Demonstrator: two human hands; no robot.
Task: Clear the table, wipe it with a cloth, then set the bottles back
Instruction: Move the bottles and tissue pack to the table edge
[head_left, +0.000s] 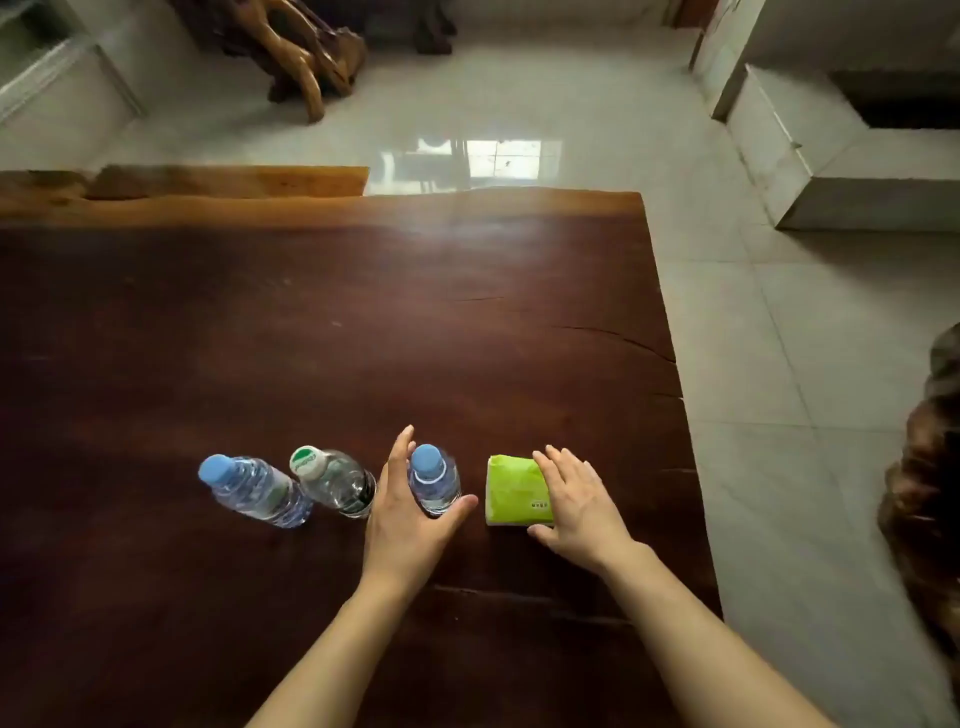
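Observation:
Three clear plastic bottles stand in a row on the dark wooden table (311, 322). The left one (254, 491) has a blue cap, the middle one (335, 483) a green-and-white cap, and the right one (434, 480) a blue cap. My left hand (410, 512) curves around the right bottle, fingers apart, thumb in front of its base, not clearly gripping. A green packet (511, 491) lies to the right of the bottles. My right hand (579, 501) rests flat over its right half with spread fingers.
The table's right edge (675, 364) drops to a pale tiled floor (779, 415). A lighter wooden plank (208, 182) runs along the far left edge. A carved wooden root piece (296, 47) stands on the floor beyond. Dark hair (924, 467) shows at the right border.

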